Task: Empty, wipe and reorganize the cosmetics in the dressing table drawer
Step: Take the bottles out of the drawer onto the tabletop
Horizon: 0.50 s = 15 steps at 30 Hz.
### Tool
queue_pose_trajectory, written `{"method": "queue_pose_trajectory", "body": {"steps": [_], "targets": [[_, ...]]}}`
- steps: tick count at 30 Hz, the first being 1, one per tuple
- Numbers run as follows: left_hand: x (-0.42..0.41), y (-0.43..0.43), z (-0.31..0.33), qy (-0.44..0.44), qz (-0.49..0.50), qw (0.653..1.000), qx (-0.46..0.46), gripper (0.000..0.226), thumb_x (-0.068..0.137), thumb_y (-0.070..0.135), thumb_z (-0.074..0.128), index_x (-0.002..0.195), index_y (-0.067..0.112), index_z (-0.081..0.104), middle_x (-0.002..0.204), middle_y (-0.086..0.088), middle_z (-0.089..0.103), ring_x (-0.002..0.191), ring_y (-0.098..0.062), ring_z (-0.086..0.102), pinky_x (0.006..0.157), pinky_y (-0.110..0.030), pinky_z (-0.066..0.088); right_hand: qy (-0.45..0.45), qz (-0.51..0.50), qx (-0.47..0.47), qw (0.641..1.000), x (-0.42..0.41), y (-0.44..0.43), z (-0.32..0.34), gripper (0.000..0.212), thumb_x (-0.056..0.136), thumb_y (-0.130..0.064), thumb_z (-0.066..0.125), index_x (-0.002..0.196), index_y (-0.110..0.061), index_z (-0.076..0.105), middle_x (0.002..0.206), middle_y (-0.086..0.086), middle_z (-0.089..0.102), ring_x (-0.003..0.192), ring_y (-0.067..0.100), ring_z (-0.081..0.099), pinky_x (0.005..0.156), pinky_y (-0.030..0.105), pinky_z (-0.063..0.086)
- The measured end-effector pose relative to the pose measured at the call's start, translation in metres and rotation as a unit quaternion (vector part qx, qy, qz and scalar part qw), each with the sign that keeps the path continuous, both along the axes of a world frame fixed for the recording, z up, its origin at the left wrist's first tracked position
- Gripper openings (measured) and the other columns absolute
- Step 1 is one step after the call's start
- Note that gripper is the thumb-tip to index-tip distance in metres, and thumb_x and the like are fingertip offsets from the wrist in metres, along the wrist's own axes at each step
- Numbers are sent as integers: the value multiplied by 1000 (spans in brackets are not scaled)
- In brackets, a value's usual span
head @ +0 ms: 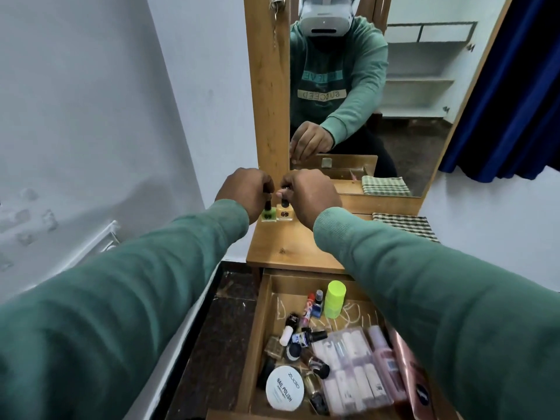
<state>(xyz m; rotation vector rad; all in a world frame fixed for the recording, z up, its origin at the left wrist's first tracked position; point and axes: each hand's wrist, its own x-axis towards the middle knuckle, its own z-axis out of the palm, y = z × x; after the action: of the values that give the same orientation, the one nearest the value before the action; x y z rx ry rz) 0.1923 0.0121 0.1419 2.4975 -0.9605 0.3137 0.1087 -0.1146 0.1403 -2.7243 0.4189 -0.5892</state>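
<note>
While both arms are reaching to the far left of the dressing table top [288,247], the left hand [245,189] is pinching the black cap of a green nail polish bottle [268,216] and the right hand [309,195] is pinching the cap of a yellow nail polish bottle [285,214]; the two bottles are standing upright, side by side, and seem to be resting on the wood just before the mirror frame.

Judging by this, the emptying is only beginning; only these two bottles are showing outside, and wiping and reordering are not yet started; a checked cloth [406,225] is lying folded at the far right of the top, untouched.

Nearer, the open drawer [257,334] is holding nearly everything: a lime-green canister [335,300] and a blue bottle [317,307] are standing at its far end; small dark-capped bottles are lying jumbled in the middle; a white round tub [285,388] is sitting near left; a clear pouch of tubes [351,371], a pink bottle [385,359] and a pink box [415,377] are filling the right.
</note>
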Motion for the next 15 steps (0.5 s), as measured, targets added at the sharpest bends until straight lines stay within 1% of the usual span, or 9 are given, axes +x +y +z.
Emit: {"method": "queue_pose_trajectory", "body": {"steps": [2,5,7,13,15], "targets": [[11,-7,-2,-7,1,1000,7,21,90,8,66,97,23,78,95,-5,74,78,-22,60,71,-27,44,0,-1,-18,1000,10,-4,-4,16,97,-30,69,91,-18,77,82,3,73,76,25,67,69,34,55],[21,-13,-6,-11,3,1000,14,23,89,4,65,90,23,77,91,-4,73,76,-25,62,69,-29,48,12,-3,-32,999,21,-8,-11,18,97,-32,69,94,-16,76,85,4,73,78,26,68,74,38,59],[26,-16,-11,-12,0,1000,16,23,89,4,66,88,24,77,89,-4,73,73,-25,61,68,-28,45,22,-5,-32,999,26,-10,-16,21,98,-35,68,95,-15,76,86,4,73,79,25,68,78,40,59],[33,-21,-20,-14,-5,1000,20,21,90,7,65,93,23,79,91,-4,73,73,-25,61,67,-28,45,33,-16,-57,998,31,-13,-27,24,99,-37,66,96,-15,76,89,6,73,84,28,67,80,41,58],[34,-22,-20,-12,-3,1000,21,20,91,7,65,94,23,79,92,-5,73,75,-25,62,68,-29,48,32,-18,-72,997,30,-13,-30,26,100,-37,64,97,-15,76,90,6,73,85,28,67,81,41,57]]}}
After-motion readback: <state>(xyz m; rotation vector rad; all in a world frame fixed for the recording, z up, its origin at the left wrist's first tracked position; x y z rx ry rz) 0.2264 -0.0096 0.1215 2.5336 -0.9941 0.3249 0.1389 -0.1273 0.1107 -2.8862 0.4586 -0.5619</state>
